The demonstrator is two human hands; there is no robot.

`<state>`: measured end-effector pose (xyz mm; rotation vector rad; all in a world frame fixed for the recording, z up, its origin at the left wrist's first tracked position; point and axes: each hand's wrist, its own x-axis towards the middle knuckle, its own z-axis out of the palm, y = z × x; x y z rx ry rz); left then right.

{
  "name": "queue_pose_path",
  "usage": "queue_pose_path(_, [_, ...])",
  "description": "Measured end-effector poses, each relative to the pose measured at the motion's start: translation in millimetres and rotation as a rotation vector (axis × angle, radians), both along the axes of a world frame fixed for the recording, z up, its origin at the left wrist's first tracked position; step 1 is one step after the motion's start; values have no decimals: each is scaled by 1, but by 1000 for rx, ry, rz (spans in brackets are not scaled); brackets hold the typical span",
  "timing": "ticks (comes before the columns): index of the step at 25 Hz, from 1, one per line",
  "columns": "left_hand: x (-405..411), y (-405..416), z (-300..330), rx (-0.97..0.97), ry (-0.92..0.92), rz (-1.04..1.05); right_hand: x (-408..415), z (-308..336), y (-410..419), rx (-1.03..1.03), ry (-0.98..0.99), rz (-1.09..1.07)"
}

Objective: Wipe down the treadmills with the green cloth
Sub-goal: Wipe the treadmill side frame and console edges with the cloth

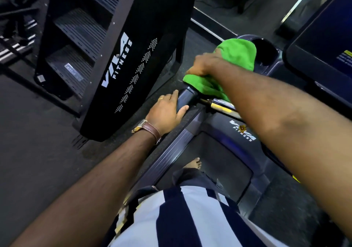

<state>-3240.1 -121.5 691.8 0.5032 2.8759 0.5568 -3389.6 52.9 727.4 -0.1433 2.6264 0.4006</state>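
Green cloth (236, 60) pressed onto treadmill (219, 162) handrail (185, 99) by right hand (204, 64), at console's left edge – fingers curled into cloth, gripping it. Handrail end clasped by left hand (167, 111), thumb & fingers wrapped round; wristwatch (147, 129) worn. Stair machine (114, 56) beside treadmill – L side.
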Motion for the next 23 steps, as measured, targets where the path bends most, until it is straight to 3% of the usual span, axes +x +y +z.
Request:
queue_pose_path(3, [10, -7, 3, 10, 9, 13, 4, -18, -63, -85, -336, 151])
queue_pose_path(5, [20, -15, 3, 2, 24, 24, 28, -23, -50, -179, -193, 316])
queue_pose_path(7, [29, -23, 1, -32, 29, 20, 37, -18, -3, -326, 95, 408])
queue_pose_path(10, [34, -27, -2, -45, 20, 47, 24, -20, 44, -328, 370, 124])
queue_pose_path(12, [33, -26, -1, -42, 18, 53, 28, -31, 21, -272, 407, -25])
queue_pose_path(16, [34, -26, 0, -14, -3, 40, 94, -43, 3, -526, 321, 396])
queue_pose_path(17, [35, -27, 0, -14, -1, 42, 90, -42, 11, -518, 333, 392])
queue_pose_path(20, [34, -27, 2, -22, 0, 46, 57, -28, 2, -390, 346, -123])
queue_pose_path(21, [34, -27, 3, -21, 4, 51, 54, -28, -12, -347, 302, -206])
queue_pose_path(23, [34, -27, 0, -11, 12, 49, 71, -35, -35, -327, 316, -177])
